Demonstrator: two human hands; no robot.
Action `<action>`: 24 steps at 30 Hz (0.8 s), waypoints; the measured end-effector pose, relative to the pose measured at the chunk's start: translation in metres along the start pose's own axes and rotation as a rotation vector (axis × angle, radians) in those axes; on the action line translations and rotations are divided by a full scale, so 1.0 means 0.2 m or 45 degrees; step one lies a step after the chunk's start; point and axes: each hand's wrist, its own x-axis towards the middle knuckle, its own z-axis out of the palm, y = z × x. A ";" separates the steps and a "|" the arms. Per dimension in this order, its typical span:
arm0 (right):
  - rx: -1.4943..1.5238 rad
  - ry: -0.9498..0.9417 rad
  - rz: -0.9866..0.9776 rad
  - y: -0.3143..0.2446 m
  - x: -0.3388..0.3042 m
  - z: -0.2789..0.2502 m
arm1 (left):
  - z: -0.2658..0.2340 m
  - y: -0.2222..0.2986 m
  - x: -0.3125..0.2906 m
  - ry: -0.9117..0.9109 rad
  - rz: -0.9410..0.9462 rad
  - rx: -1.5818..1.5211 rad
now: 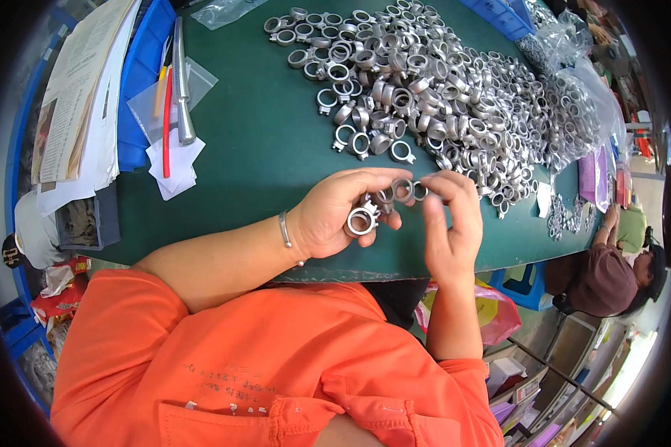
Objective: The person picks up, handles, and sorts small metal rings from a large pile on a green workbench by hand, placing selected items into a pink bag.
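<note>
The left hand (pixel 322 214) curls its grip around metal rings (pixel 351 221); the right hand (pixel 455 223) pinches another ring (pixel 420 198). Beyond, a heap (pixel 432 97) of rings lies on the counter (pixel 253 97).

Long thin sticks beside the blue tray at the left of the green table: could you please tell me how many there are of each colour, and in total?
Yellow stick: 1
Red stick: 1
Silver stick: 1
Total: 3
</note>
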 end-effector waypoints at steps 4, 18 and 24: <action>-0.045 -0.185 -0.204 -0.07 -0.01 0.05 | -0.06 -0.04 0.03 -0.216 -0.056 0.009; -1.023 -0.147 -0.006 0.12 0.18 0.14 | -0.02 -0.01 0.01 -0.029 -0.025 0.040; -0.690 -0.131 0.008 0.15 0.16 0.09 | -0.03 -0.01 0.01 -0.112 0.019 -0.039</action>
